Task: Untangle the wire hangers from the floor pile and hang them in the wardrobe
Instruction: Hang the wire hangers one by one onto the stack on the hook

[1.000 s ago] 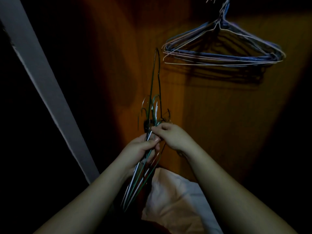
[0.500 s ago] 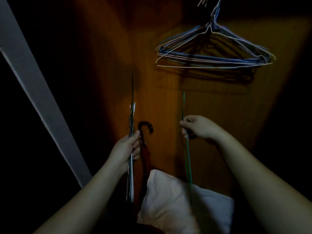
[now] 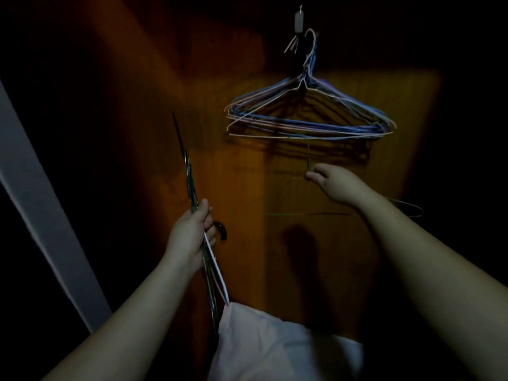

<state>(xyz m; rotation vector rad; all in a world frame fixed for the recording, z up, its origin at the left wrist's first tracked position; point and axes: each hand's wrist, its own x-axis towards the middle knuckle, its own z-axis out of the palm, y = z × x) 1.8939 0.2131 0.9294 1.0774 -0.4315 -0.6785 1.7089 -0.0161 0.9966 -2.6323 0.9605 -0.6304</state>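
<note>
Hung set (image 3: 308,119) already on hook (image 3: 299,22) at wardrobe back panel. Right hand (image 3: 334,182) pinches single green hanger (image 3: 343,214) just below them. Left hand (image 3: 192,237) grips remaining bundle (image 3: 192,188); several left.

Hung hangers (image 3: 308,125) on hook, gripped bundle (image 3: 202,243) edge-on, green hanger (image 3: 310,214) level

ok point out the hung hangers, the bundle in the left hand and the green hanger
hung hangers (image 3: 308,125): head view, on the blue lower bars
hanger bundle (image 3: 192,188): head view, on the wires just above the left hand's grip
green hanger (image 3: 309,214): head view, on its faint bottom bar
</note>
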